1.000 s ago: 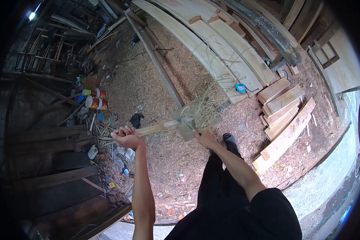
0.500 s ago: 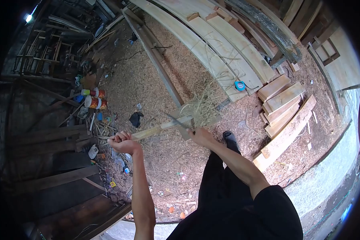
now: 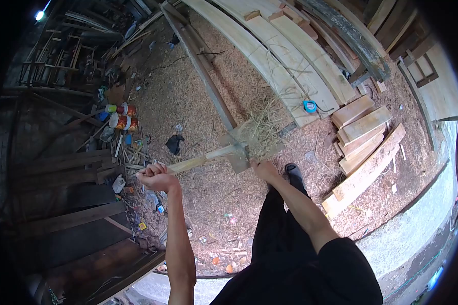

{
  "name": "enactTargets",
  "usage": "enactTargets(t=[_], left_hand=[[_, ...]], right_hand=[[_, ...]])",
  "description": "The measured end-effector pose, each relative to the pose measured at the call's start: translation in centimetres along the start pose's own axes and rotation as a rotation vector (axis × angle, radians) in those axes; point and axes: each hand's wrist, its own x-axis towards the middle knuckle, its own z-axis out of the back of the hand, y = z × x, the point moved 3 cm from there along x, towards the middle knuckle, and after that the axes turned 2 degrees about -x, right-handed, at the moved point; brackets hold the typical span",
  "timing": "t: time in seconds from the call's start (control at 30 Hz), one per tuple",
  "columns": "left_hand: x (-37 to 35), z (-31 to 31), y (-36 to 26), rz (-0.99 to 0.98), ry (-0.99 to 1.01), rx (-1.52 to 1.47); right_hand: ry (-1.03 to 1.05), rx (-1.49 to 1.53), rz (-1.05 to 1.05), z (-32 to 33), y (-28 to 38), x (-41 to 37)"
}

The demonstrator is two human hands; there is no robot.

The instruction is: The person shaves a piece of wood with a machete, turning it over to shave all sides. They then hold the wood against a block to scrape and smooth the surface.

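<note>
Head view: the left hand [image 3: 155, 177] is clenched into a fist around the left end of a pale wooden stick [image 3: 203, 158]. The stick runs roughly level, out to the right and slightly away, above the sawdust floor [image 3: 198, 101]. Gripping the very end likely leaves most of the length free. The left arm is almost straight, reaching up the picture from the near edge.

The right hand [image 3: 263, 170] is curled shut on what seems to be the handle of a broad grey blade [image 3: 237, 161]; the handle itself is hidden. The blade lies against the stick's right end, probably so that 1 hand steadies while the other presses. The right arm is bent at the elbow, the forearm angled in from the near right.

A tangle of straw-like fibres [image 3: 262, 129] sits just beyond the blade. A blue tape measure [image 3: 309, 105] lies on the long planks [image 3: 290, 61] further off, with short stacked boards [image 3: 361, 134] to the right and paint cans [image 3: 122, 116] to the far left.
</note>
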Motion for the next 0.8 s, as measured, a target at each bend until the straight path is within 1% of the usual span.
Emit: enactTargets(t=[0.03,0.07,0.13,0.17,0.23,0.27,0.33,0.37,0.43,0.47,0.53,0.67,0.73,0.8], left_hand=[[0.1,-0.3,0.1,-0.005,-0.014,-0.012],[0.3,-0.5,0.0,-0.007,-0.009,-0.011],[0.0,-0.4,-0.1,0.002,0.001,-0.01],[-0.2,-0.5,0.1,0.01,0.009,-0.01],[-0.6,-1.4,0.0,0.01,-0.003,-0.002],[-0.6,-1.5,-0.3,0.003,-0.017,0.016],[-0.5,-1.1,-0.4,0.006,-0.029,0.019],[-0.4,-1.2,-0.3,0.013,-0.032,0.006],[-0.2,-1.1,-0.2,0.004,-0.022,-0.004],[-0.2,-0.8,-0.1,-0.005,-0.026,-0.016],[-0.3,-1.0,-0.2,0.008,-0.028,0.01],[-0.1,-1.0,-0.1,0.002,-0.031,0.022],[-0.3,-0.9,-0.1,-0.001,-0.025,0.021],[-0.2,-0.9,-0.1,0.004,-0.027,0.022]], right_hand=[[-0.042,-0.006,-0.121,0.6,-0.6,1.0],[-0.042,-0.001,-0.12,0.3,-0.7,1.5],[-0.041,0.05,-0.017,0.4,-0.1,1.4],[-0.043,0.046,-0.022,0.2,-0.2,0.9],[-0.029,0.04,0.099,-1.0,-0.2,0.6],[-0.022,0.039,0.105,-0.9,-0.6,0.9],[0.067,0.088,-0.132,-1.0,-3.6,1.4],[0.065,0.091,-0.129,-0.9,-4.2,1.9],[-0.077,0.034,-0.06,-0.1,-3.9,1.9],[-0.072,0.027,-0.058,-0.2,-3.6,2.1],[-0.05,-0.039,0.02,0.1,-1.7,1.0],[-0.109,-0.019,0.092,0.0,-2.4,0.5],[-0.058,0.036,-0.127,0.2,-4.3,3.2],[-0.06,0.023,-0.1,0.1,-3.4,3.6]])
